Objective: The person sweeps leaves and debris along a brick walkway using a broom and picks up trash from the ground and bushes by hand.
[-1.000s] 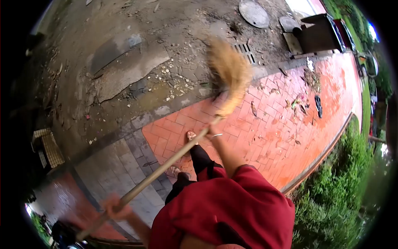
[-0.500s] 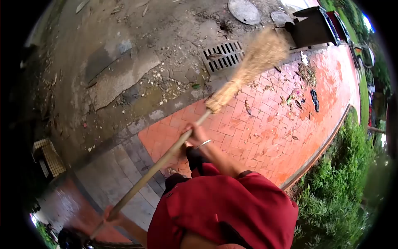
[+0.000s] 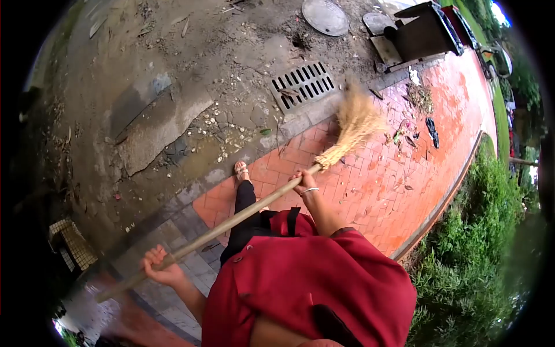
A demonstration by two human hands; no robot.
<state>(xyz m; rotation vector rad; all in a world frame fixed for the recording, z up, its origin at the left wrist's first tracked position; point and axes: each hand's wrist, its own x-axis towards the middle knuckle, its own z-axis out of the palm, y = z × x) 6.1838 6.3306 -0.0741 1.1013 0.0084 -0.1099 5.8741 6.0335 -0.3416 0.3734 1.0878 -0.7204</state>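
A long-handled straw broom (image 3: 354, 130) lies diagonally across my view, its bristles spread and blurred over the red paving by the drain grate. My right hand (image 3: 304, 183), with a pale bangle at the wrist, is wrapped round the wooden handle just below the bristle binding. Further down, near the handle's other end, my left hand (image 3: 161, 266) grips it with the fingers curled over the top. Scattered leaves and scraps lie beyond the bristles, among them a black plastic piece (image 3: 432, 132) and a heap of dry litter (image 3: 420, 98).
A slotted drain grate (image 3: 302, 85) is set in the muddy ground beside the paving. Dark wheeled bins (image 3: 430, 34) stand at the far right. Bushes (image 3: 462, 243) line the kerb on the right. My sandalled foot (image 3: 241, 170) is at the paving's edge.
The broom has swung to a flatter angle, with its bristles now lower. My right hand has moved right and my left hand slightly up. One foot has come into view on the left.
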